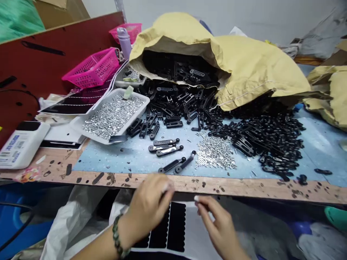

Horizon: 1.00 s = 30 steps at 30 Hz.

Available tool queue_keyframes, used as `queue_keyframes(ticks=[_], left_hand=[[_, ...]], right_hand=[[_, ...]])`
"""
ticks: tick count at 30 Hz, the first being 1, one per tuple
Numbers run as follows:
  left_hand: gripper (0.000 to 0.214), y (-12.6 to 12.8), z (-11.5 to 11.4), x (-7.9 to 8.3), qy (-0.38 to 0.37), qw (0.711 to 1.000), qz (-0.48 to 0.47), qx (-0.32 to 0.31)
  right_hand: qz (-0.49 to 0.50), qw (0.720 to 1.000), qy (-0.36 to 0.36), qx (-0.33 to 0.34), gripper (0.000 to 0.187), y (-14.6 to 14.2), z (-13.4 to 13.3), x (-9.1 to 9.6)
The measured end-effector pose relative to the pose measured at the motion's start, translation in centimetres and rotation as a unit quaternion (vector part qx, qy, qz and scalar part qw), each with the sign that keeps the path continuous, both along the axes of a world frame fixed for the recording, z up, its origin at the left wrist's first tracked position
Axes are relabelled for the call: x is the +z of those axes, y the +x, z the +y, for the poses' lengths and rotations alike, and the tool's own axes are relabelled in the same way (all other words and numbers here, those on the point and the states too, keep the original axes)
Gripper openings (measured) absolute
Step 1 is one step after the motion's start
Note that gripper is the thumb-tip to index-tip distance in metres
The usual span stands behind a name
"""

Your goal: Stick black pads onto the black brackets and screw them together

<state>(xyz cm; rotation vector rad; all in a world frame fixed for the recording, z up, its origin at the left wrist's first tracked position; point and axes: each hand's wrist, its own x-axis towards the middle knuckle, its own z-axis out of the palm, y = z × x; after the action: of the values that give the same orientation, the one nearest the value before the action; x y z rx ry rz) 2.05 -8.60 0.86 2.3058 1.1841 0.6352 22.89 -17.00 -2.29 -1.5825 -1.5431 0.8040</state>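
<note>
Both my hands are below the table's front edge, over a white sheet (189, 234) carrying black scalloped adhesive strips (176, 225). My left hand (150, 207), with a bead bracelet on the wrist, has its fingers curled and pinched at the top of a strip; it is blurred. My right hand (217, 224) pinches thumb and finger together near the sheet's upper right, and what it holds is too small to see. On the blue mat (121, 159) lie several black plastic arms (166, 146) and a small pile of silver screws (215, 153).
A yellow sack (244, 61) spills a big heap of black parts (260, 133) across the table. A white tray of silver hardware (114, 115), pink baskets (93, 68), a purple bottle (124, 41) and a white box (20, 144) stand at the left. The wooden table edge (244, 187) runs across.
</note>
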Motion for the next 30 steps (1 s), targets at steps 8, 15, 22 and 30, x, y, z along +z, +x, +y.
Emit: queue_keyframes(ticks=[8,15,22,30], left_hand=[[0.024,1.4,-3.0,-6.3,-0.152,0.959,0.235,-0.048],[0.033,0.1,-1.4,-2.6,-0.226,0.956,0.164,-0.086],[0.021,0.2,-0.5,-0.3,-0.373,0.906,0.021,-0.198],[0.019,-0.1,-1.7,-2.5,-0.230,0.960,0.089,-0.132]], right_hand=[[0.033,0.997,-0.033,0.053,0.021,-1.8,-6.9,-5.3],[0.072,0.994,-0.066,-0.052,0.018,-2.8,-6.0,-4.2],[0.272,0.943,-0.140,-0.129,0.036,-4.9,-3.1,-4.0],[0.197,0.970,-0.106,-0.097,0.027,-5.7,-2.7,-3.3]])
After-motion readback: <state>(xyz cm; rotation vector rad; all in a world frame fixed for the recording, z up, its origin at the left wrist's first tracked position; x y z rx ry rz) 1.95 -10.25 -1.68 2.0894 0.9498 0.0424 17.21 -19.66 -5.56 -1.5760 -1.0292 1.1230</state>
